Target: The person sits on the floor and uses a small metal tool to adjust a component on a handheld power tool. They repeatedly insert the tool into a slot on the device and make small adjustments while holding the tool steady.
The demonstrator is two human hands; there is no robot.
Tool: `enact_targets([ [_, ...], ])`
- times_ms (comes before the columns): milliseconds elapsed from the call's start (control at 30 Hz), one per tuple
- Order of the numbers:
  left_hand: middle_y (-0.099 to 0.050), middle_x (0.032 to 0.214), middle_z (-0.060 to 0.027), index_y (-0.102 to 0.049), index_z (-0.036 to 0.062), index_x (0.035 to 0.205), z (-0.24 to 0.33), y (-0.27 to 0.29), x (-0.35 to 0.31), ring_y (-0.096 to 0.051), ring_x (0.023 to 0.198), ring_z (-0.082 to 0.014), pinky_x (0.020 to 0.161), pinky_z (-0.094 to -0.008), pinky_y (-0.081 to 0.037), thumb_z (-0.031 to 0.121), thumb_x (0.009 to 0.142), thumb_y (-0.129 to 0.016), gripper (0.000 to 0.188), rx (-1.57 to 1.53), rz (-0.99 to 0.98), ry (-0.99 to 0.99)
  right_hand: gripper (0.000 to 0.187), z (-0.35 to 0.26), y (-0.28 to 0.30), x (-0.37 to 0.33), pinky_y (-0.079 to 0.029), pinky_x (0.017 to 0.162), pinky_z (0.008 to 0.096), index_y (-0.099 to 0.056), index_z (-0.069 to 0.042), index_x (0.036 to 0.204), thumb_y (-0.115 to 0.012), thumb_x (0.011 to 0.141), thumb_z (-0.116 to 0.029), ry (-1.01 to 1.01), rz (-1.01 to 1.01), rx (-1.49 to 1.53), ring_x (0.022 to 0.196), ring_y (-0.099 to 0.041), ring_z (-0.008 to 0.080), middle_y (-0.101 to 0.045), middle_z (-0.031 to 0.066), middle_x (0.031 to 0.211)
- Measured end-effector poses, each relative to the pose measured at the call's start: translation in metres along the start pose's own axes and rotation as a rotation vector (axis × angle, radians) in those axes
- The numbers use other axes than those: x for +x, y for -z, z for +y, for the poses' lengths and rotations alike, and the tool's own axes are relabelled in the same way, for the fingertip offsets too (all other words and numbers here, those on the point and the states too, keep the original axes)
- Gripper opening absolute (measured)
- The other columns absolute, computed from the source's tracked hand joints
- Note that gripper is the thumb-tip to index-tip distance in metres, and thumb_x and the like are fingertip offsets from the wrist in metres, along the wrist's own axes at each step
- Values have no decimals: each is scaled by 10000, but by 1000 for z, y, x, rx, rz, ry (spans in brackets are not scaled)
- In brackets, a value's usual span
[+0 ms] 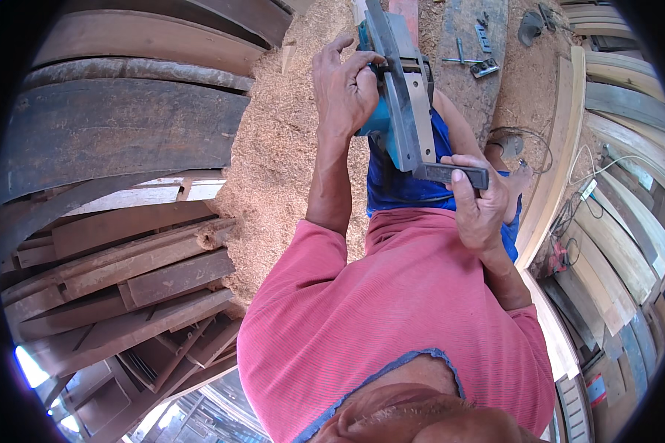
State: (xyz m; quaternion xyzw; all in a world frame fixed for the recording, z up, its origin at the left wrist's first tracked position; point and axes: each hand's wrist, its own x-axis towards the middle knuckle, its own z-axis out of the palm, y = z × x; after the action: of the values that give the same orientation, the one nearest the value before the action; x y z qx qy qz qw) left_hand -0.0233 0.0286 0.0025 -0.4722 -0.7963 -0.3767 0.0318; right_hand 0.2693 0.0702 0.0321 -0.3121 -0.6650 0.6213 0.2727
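A teal electric planer (377, 122) lies upside down above my lap, its metal sole (420, 96) facing up. My left hand (347, 88) grips its left side, thumb and a finger against the body and another finger lifted. Along the sole lies a long dark bar that meets a short black stock (454, 174) at the near end, looking like a try square. My right hand (477, 198) pinches that stock, thumb on top; its other fingers are partly hidden. My legs, in blue shorts, show under the planer.
Wood shavings (273, 155) cover the floor. On a worn plank (469, 96) at the far right lie a T-shaped wrench (460, 53) and small metal parts (485, 68). Curved boards (133, 125) are stacked at left, pale planks (617, 251) at right, with cables and a red tool (559, 255).
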Motion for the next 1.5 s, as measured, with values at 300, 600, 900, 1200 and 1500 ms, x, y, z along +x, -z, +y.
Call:
enact_targets([
  [300,-656,1334,-293,-792,55,1098,-8,-7,0,-605,1306,-433,1113,-524,-485,123,839,-637,309,-187,-28,-9,219,3,2,-2,-619,832,255,-686,39,1300,-628,1120,-72,-12,-27,-17,934,-735,96,-805,132,1188],
  [600,-745,1124,-212,-586,3,1321,-9,-3,7,-728,1005,-286,915,-423,-581,217,1000,-743,417,-196,-222,309,186,4,-6,-1,-591,854,283,-692,28,1251,-650,1105,-79,0,22,10,909,-737,113,-829,111,1106],
  [900,-733,1233,-242,-727,40,1281,-11,-10,2,-694,1194,-339,1055,-460,-546,74,960,-609,343,-148,11,76,219,9,0,-2,-635,880,265,-680,47,1307,-626,1121,-55,-2,-31,12,1021,-746,120,-786,148,1219],
  [1200,-713,1372,-211,-843,43,1032,-3,-4,-2,-619,1338,-371,1153,-477,-501,-6,822,-540,373,-151,21,68,191,6,-5,-3,-589,851,284,-695,32,1251,-651,1106,-85,14,14,32,916,-745,118,-827,115,1097],
  [1500,-687,1418,-214,-862,81,967,-10,-6,-3,-592,1326,-382,1157,-487,-487,3,798,-556,359,-197,-25,-2,184,8,-7,-5,-585,823,286,-700,23,1249,-656,1104,-81,7,27,34,881,-730,111,-820,100,1073],
])
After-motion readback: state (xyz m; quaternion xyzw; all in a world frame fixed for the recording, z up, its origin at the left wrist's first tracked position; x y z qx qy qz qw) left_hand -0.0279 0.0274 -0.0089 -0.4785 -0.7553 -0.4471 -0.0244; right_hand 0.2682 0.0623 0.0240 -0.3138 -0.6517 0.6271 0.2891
